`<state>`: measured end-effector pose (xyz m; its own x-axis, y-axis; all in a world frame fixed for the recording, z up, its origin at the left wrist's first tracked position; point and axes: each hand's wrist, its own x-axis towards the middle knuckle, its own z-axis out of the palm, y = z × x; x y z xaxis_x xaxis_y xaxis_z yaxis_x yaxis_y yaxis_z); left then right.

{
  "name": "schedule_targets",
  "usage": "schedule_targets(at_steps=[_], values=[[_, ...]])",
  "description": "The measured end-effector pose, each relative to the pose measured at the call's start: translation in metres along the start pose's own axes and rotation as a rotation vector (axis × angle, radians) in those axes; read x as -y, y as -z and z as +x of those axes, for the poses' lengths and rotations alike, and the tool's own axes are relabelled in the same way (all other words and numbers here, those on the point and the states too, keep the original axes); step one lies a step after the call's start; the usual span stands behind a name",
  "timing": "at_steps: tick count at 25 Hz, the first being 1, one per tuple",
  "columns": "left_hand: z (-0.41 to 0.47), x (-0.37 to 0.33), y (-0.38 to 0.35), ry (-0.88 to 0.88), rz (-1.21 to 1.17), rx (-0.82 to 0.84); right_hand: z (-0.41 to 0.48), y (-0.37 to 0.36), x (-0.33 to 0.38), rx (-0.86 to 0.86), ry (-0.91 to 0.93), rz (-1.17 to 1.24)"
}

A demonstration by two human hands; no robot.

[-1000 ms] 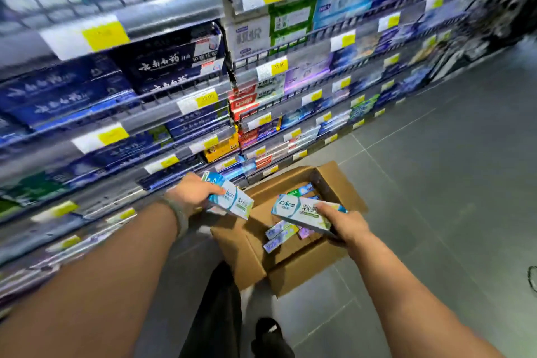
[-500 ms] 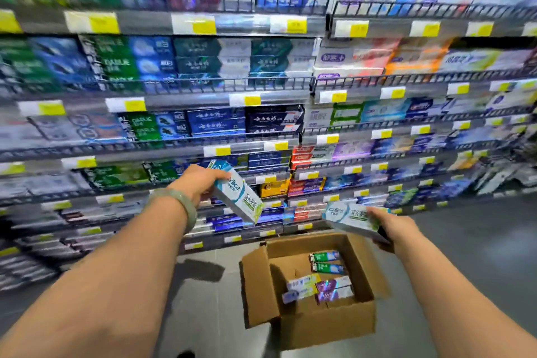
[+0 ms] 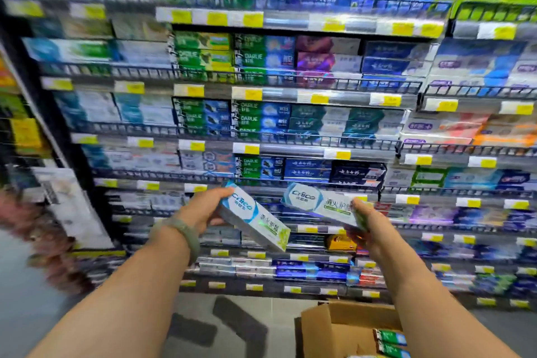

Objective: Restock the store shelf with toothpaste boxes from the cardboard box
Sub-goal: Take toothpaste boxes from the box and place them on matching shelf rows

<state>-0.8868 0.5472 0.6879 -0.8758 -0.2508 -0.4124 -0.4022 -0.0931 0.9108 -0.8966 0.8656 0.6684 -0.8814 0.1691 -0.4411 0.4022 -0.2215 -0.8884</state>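
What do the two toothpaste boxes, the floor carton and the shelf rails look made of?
Left toothpaste box and right toothpaste box: printed paperboard, apparently glossy, crisp folded edges. Cardboard box: matte brown card, probably corrugated, bent flap. Shelf rails: dark wire, likely coated metal; blur leaves it open.

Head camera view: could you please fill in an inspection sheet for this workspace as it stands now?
Surface: grey floor, dark markings.
Job's things: cardboard box open on the floor, green boxes inside; shelves stocked, yellow price tags.
Clutter: nothing seen.
Grips: left hand holds tilted toothpaste box; right hand holds second toothpaste box; both in front of the shelves, not yet placed.
Cables: nothing seen.
Surroundings: blurred reddish shape at left, cannot identify.
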Motion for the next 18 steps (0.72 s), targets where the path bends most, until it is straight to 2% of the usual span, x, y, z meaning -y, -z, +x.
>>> schedule_targets(at_steps=[6,9,13,18], values=[[-0.025,-0.013,0.135,-0.032,-0.038,-0.113,-0.048,-0.119,-0.038,0.109,-0.013,0.051],[-0.039,-0.021,0.180,-0.037,-0.057,-0.160,-0.071,-0.164,-0.047,0.167,-0.016,0.073],[-0.051,-0.026,0.213,-0.084,-0.101,-0.132,-0.088,-0.215,-0.050,0.230,-0.046,0.126],[-0.024,-0.036,0.239,-0.164,-0.241,-0.140,-0.079,-0.266,-0.034,0.215,-0.043,0.161]])
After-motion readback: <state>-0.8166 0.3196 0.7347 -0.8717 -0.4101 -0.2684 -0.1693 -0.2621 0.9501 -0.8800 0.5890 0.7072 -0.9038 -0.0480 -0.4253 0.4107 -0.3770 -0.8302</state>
